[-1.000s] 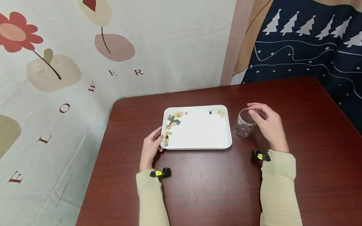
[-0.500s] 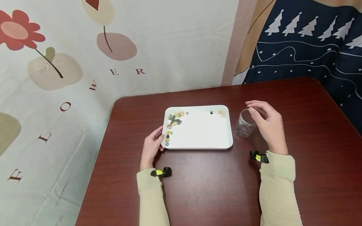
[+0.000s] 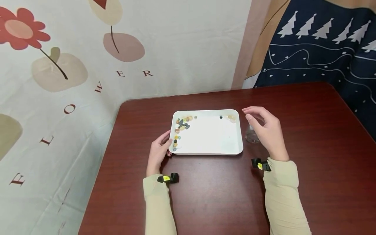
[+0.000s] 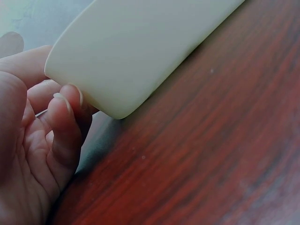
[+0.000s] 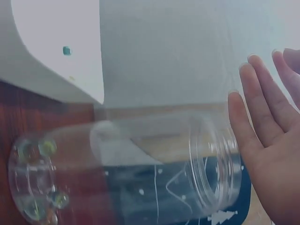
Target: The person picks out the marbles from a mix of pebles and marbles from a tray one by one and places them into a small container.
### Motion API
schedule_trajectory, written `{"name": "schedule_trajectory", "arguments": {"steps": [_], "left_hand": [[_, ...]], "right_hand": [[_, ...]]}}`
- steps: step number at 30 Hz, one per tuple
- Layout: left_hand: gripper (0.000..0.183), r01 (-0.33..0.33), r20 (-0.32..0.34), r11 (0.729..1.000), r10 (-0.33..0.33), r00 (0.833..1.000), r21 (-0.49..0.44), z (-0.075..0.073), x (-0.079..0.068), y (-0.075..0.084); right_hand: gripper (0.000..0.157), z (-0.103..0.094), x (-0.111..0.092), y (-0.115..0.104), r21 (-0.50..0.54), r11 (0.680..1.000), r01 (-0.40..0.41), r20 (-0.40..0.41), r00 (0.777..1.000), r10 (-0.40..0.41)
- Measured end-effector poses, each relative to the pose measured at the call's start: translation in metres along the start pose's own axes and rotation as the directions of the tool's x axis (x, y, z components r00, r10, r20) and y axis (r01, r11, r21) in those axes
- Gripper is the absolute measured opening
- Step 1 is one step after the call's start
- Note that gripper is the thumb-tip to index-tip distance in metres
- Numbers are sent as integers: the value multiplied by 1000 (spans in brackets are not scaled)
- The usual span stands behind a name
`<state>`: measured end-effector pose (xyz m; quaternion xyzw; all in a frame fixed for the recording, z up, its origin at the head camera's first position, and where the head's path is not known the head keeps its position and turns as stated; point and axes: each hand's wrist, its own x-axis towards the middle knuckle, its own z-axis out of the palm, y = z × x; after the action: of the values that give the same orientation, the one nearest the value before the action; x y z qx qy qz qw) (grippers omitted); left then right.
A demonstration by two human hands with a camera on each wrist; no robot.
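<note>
A white tray [image 3: 208,137] lies on the table, with small coloured stones [image 3: 183,125] along its left side and several more at the upper right. My left hand [image 3: 158,152] grips the tray's left edge, thumb at the rim and other fingers at the outer wall in the left wrist view. To the tray's right stands a clear jar [image 5: 140,159] without a lid, a few glass beads [image 5: 35,208] at its bottom. My right hand [image 3: 266,133] hovers over the jar, partly covering it in the head view. Its fingers are loosely extended with nothing visible between them.
The dark red wooden table [image 3: 214,195] extends in front of the tray. Behind it hang a pale flower-print cloth [image 3: 188,49] and a navy cloth with white trees [image 3: 311,58]. Black camera straps [image 3: 260,164] sit on both wrists.
My right hand has moved left from beside the jar's rim, across the jar and closer to the tray. My left hand keeps its grip on the tray.
</note>
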<state>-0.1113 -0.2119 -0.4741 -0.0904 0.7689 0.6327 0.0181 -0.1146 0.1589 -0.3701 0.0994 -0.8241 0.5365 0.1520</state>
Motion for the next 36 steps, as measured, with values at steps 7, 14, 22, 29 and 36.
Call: {"name": "schedule_trajectory", "arguments": {"steps": [7,14,22,29,36], "left_hand": [[37,-14,-1,1000,14,1000,-6,1,0,-1],[36,-22,-9,1000,22,1000,18,1,0,0],[35,-13,-12,1000,13,1000,2,-2,0,-1],[36,-14,-2,1000,14,1000,-8,-1,-3,2],[37,-26,9,1000,26,1000,-4,-1,-1,0]], "right_hand": [[21,14,2,0,-32,999,23,42,999,-22],[24,25,4,-4,-71,997,-3,83,996,8],[23,37,13,-13,-82,996,37,147,989,-25],[21,46,23,-20,-114,991,63,199,979,-39],[19,53,34,-25,-126,989,82,253,966,-47]]}}
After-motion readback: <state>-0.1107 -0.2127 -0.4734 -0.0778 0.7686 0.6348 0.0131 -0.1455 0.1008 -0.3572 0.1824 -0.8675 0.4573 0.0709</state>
